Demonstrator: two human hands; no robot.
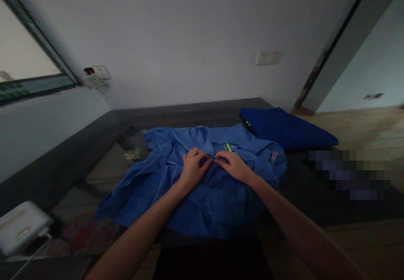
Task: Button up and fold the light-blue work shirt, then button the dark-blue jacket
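A blue work shirt (221, 204) lies spread and wrinkled on the dark table in front of me. It has a yellow-green strip on its chest and a small red-and-white patch toward the right. Near the middle of the shirt, my left hand (194, 165) pinches the fabric between thumb and fingers. Just beside it, my right hand (235, 166) grips the same raised fold, with the fingertips of both hands almost meeting. Any button or fastening under the fingertips is too small and dim to make out.
A folded darker blue cloth item (287, 128) lies at the back right. At the lower left sits a white device (23, 227) with a cable. The dark table (186, 108) meets a wall with sockets (269, 57). A blurred-out patch (347, 175) covers something at the right.
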